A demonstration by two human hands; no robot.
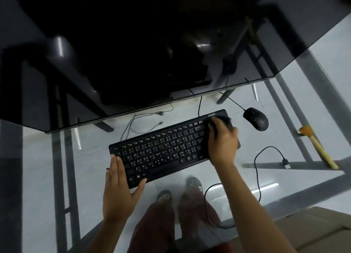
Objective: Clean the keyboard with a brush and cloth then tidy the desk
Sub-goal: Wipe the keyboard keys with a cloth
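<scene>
Two hands at work on one black keyboard (163, 148), lying slantwise on the glass surface (38, 176) just near of the big dark monitor (133, 43). Left hand (119, 192) flat with fingers straight, pressing the keyboard's near-left corner to steady it, nothing held in its grip. Right hand (222, 140) over the keyboard's far-right end, fingers curled down onto a dark cloth (230, 125), blurred and only partly showing past the knuckles; grip closed around that cloth, pressed to the keys. Brush (319, 148) with pale wooden handle lying well apart at the right edge of the surface, touched by neither hand. Judged from that: brushing probably finished or set aside, wiping now in hand and at the right end of the keys; whether the middle and left keys are already wiped, impossible to tell. Left to do, by the look of it: any remaining wiping, then the tidying. Much loose on the surface yet: black mouse (255, 119) just right of the keyboard's far end, a cable with a USB plug (286, 164) curling at the right, thin cables (136, 119) trailing between keyboard and monitor. Cardboard box (313, 231) at the near-right corner. Through the glass, feet and dark red trouser legs below.
</scene>
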